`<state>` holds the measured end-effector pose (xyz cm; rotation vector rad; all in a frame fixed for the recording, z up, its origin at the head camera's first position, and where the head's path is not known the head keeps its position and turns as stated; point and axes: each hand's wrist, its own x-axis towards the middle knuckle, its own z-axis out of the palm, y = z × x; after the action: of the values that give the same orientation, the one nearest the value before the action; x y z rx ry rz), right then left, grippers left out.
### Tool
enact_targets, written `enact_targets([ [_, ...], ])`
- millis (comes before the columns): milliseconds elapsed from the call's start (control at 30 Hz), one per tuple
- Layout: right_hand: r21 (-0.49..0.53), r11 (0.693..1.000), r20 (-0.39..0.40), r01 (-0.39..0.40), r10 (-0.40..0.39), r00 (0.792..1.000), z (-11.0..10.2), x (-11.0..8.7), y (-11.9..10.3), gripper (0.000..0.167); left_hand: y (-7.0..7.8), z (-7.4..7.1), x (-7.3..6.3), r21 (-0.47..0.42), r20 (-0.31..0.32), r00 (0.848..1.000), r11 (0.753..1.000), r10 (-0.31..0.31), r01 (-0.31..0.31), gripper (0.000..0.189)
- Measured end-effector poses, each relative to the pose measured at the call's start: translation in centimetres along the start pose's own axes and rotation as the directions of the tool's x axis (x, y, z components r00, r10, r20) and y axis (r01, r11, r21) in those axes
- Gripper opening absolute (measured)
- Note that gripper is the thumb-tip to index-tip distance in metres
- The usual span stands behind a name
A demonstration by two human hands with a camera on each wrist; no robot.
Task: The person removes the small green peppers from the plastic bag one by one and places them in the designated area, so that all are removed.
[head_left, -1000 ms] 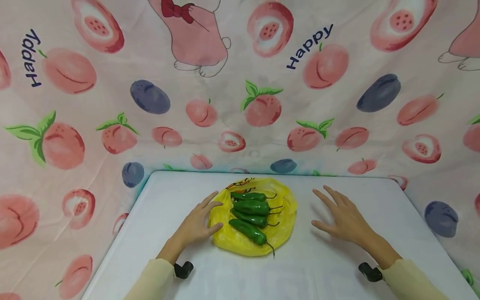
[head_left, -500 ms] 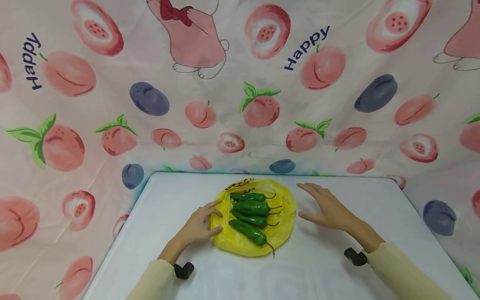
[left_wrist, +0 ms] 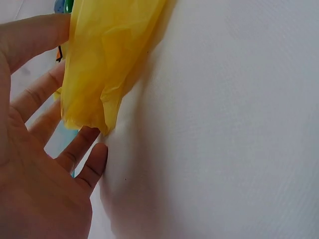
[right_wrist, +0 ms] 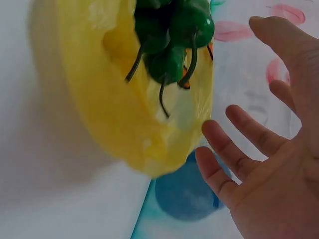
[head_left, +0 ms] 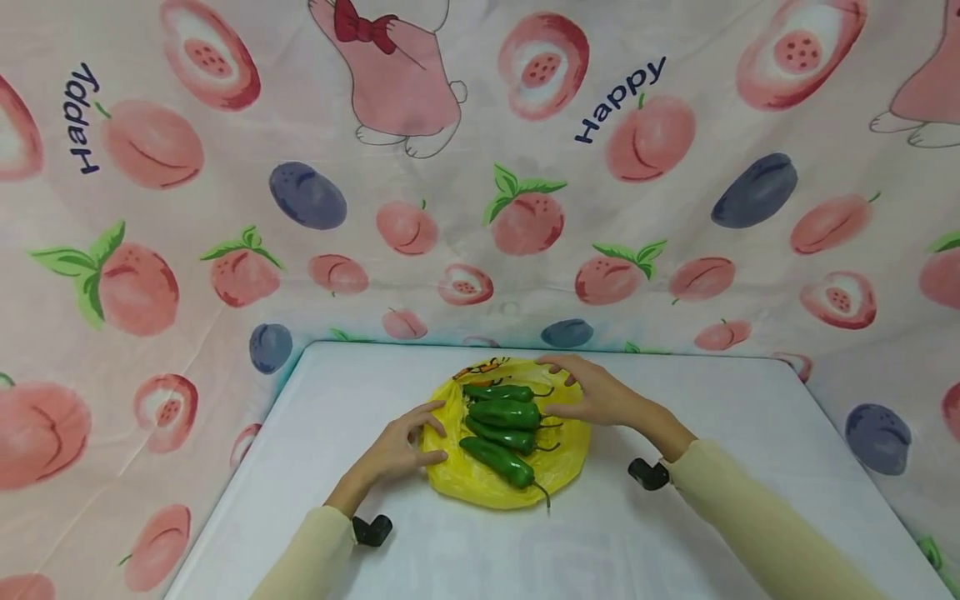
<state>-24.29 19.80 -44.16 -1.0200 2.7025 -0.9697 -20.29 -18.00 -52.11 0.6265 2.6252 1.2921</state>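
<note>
Several green chili peppers [head_left: 503, 414] lie side by side on a yellow plastic bag [head_left: 487, 492] on the white table, their stems toward the right. At the bag's left edge is my left hand [head_left: 393, 450], its fingers spread and loosely bent, holding nothing; the left wrist view shows the yellow bag [left_wrist: 104, 74] close in front of the fingers. My right hand [head_left: 596, 398] hovers over the bag's upper right part, close to the stems, fingers apart. In the right wrist view the peppers [right_wrist: 167, 62] hang clear of the right hand [right_wrist: 279, 164].
The white table [head_left: 720, 467] extends around the bag on all sides. Behind it and at both sides hangs a pale pink cloth [head_left: 660, 208] printed with fruit and cartoon figures. Orange and black print [head_left: 480, 368] shows at the bag's upper left.
My right hand has moved left, from beside the bag to over its right part. The left hand has stayed at the bag's left edge. Peppers and bag lie as before.
</note>
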Motion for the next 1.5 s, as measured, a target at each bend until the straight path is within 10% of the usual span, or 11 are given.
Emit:
enact_targets([
  [767, -0.032, 0.998, 0.39, -0.058, 0.066, 0.919, 2.8, 6.7, -2.9, 0.058, -1.5, -0.4, -0.4, -0.039, -0.005, 1.0, 0.999, -0.019, 0.019, 0.028],
  [1500, -0.128, 0.988, 0.4, -0.091, 0.135, 0.907, 3.4, 6.9, -3.1, 0.052, -1.7, -0.3, -0.5, -0.039, -0.006, 0.999, 0.999, -0.037, 0.037, 0.028],
])
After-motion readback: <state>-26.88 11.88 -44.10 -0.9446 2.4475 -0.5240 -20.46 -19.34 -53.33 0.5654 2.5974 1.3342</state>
